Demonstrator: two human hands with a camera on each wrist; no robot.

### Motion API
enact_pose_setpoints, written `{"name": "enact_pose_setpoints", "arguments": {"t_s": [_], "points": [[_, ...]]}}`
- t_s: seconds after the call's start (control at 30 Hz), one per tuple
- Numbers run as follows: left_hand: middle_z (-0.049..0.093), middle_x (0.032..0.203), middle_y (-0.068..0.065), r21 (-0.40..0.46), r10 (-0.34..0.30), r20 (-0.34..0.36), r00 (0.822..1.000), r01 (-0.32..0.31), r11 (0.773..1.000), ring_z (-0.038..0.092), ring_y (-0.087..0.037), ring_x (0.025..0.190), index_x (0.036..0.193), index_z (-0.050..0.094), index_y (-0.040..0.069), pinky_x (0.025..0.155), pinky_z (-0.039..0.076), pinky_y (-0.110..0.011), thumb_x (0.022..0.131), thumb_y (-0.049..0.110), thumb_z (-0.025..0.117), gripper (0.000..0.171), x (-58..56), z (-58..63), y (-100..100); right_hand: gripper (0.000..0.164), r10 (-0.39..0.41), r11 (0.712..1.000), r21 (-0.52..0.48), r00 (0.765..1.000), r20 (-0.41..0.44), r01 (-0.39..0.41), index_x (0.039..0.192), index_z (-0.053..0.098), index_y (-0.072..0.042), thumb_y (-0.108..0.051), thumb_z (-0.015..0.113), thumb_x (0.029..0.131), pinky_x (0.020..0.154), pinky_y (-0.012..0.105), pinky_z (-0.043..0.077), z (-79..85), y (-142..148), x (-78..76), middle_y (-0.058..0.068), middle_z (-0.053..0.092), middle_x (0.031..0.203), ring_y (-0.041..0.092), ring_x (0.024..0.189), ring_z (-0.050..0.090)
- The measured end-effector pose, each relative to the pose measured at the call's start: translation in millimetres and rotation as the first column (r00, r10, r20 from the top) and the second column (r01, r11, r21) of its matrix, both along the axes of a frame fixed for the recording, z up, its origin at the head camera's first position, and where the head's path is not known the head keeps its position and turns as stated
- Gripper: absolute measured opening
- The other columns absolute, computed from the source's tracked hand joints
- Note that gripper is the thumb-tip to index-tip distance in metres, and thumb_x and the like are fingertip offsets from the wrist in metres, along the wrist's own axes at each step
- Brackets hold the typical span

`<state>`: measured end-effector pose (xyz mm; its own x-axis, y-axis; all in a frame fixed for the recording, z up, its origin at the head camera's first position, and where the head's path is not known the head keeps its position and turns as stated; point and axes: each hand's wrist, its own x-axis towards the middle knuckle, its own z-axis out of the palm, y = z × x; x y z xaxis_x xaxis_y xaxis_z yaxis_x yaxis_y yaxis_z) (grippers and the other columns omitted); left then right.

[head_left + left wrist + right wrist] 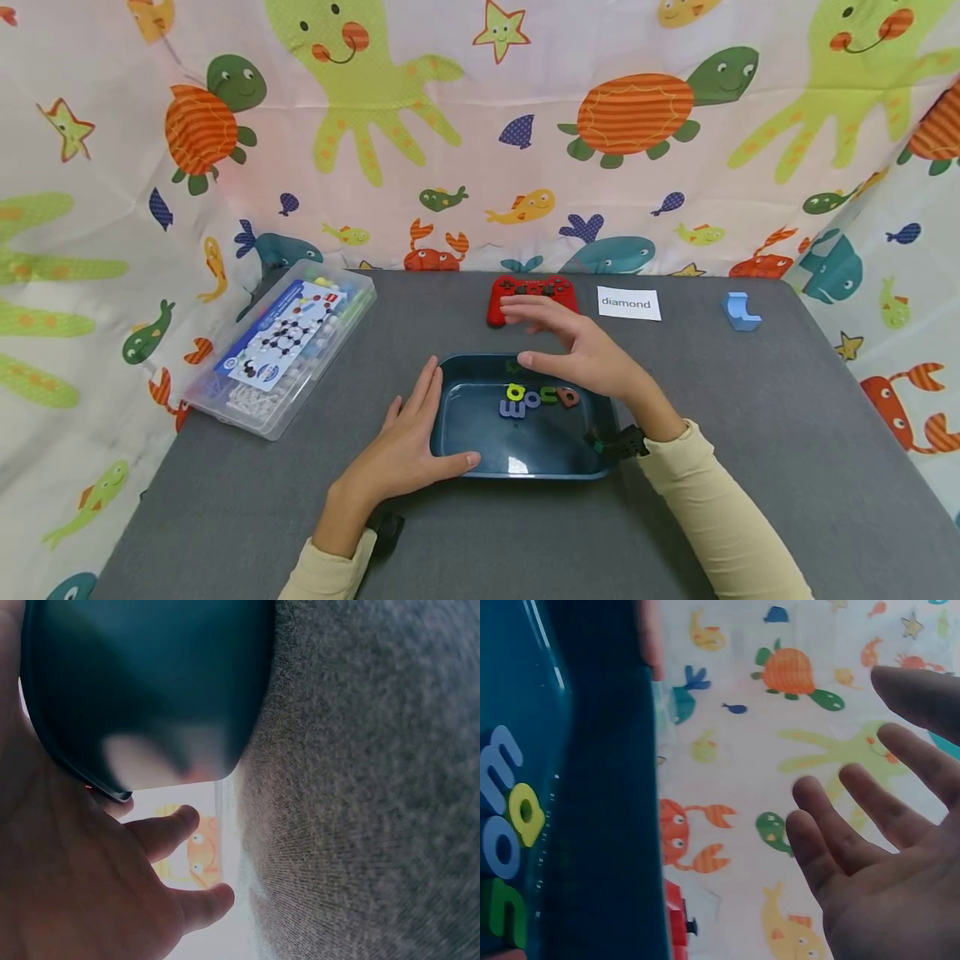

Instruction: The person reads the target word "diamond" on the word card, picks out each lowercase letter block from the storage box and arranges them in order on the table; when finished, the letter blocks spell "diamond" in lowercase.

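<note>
A dark blue tray lies on the grey table. Inside it are foam-like letters: a yellow "a", a purple "m", a purple "o", a green "n" and a reddish "D". Another green piece shows faintly near the far wall. My left hand rests against the tray's left side, fingers extended, thumb along the front corner. My right hand hovers over the tray's far right part, fingers spread and holding nothing; the right wrist view shows its bare palm.
Behind the tray lies a red game controller, partly covered by the right hand. Right of it are a card reading "diamond" and a blue block. A clear plastic case with molecule pictures stands left. A sea-animal curtain hangs behind.
</note>
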<state>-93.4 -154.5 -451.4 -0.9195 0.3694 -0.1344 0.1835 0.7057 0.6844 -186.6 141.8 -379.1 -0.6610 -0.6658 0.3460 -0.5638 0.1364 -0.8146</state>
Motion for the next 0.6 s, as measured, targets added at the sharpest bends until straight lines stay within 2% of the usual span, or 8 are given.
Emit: {"name": "enact_pose_setpoints", "arguments": {"t_s": [0.13, 0.27, 0.43, 0.6], "points": [[-0.016, 0.178, 0.005, 0.007, -0.004, 0.000, 1.000, 0.004, 1.000, 0.008, -0.032, 0.163, 0.173, -0.003, 0.013, 0.124, -0.004, -0.070, 0.089, 0.064, 0.078, 0.128, -0.1, 0.6, 0, 0.061, 0.030, 0.996, 0.084, 0.999, 0.037, -0.033, 0.157, 0.054, -0.009, -0.009, 0.074, 0.099, 0.110, 0.057, 0.047, -6.1, -5, 0.2, 0.007, 0.053, 0.158, 0.030, 0.136, 0.054], [-0.016, 0.178, 0.005, -0.001, -0.004, 0.004, 1.000, 0.004, 1.000, 0.008, -0.032, 0.163, 0.172, -0.004, 0.013, 0.124, -0.003, -0.070, 0.089, 0.065, 0.078, 0.128, -0.5, 0.5, 0, 0.058, 0.087, 0.988, 0.123, 0.993, 0.078, -0.096, 0.156, 0.055, -0.006, -0.010, 0.072, 0.101, 0.110, 0.062, 0.045, -16.1, -9, -1.0, 0.008, 0.047, 0.163, 0.035, 0.137, 0.053], [-0.018, 0.177, 0.008, -0.013, -0.001, 0.011, 1.000, 0.001, 1.000, 0.008, -0.029, 0.163, 0.172, -0.005, 0.014, 0.124, -0.002, -0.069, 0.088, 0.068, 0.078, 0.130, -0.7, 0.0, 0, 0.057, 0.150, 0.974, 0.149, 0.977, 0.152, -0.172, 0.155, 0.056, -0.004, -0.009, 0.072, 0.100, 0.110, 0.063, 0.046, -26.8, -15, -2.6, 0.010, 0.047, 0.163, 0.039, 0.136, 0.054], [-0.019, 0.176, 0.010, -0.011, 0.001, 0.013, 1.000, 0.000, 1.000, 0.009, -0.028, 0.163, 0.172, -0.005, 0.015, 0.125, -0.002, -0.068, 0.088, 0.068, 0.078, 0.130, -0.2, 0.4, 0, 0.056, 0.171, 0.956, 0.200, 0.963, 0.210, -0.214, 0.154, 0.058, -0.006, -0.007, 0.072, 0.100, 0.110, 0.059, 0.048, -36.8, -18, -3.7, 0.011, 0.050, 0.160, 0.040, 0.134, 0.056]]}}
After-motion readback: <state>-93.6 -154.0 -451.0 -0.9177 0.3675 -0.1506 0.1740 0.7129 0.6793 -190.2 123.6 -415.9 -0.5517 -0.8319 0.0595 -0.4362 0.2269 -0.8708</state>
